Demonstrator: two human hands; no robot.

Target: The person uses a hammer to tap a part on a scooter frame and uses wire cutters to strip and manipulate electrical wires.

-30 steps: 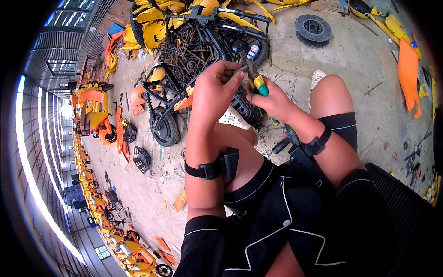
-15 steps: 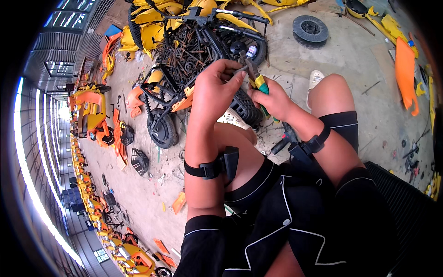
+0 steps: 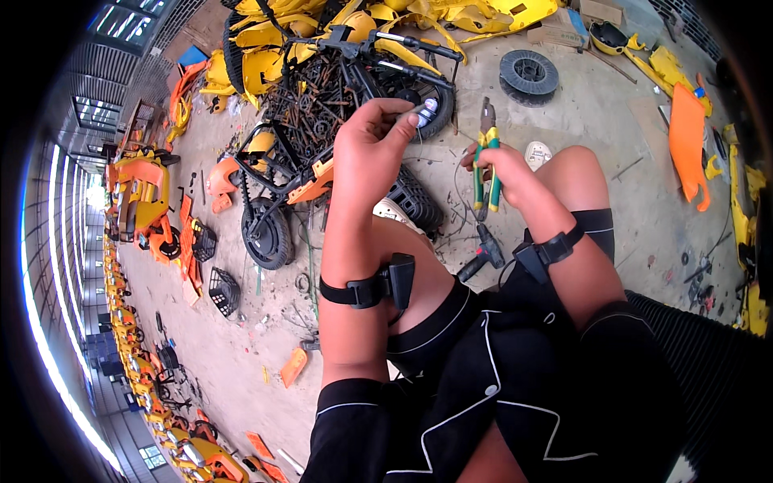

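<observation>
This looks like a big factory-style shed used as a scooter workshop or breaking yard. Ribbed metal walls [image 3: 93, 68] rise behind a long row of yellow scooters [image 3: 122, 322]. On the bare concrete floor [image 3: 241, 346] lie a heap of rusty metal parts [image 3: 314, 101], yellow body panels [image 3: 262, 68], a loose orange panel [image 3: 687, 145] and a power drill [image 3: 488, 246]. The bright strips [image 3: 52, 322] at far left may be windows or lamps; glare hides which.
</observation>
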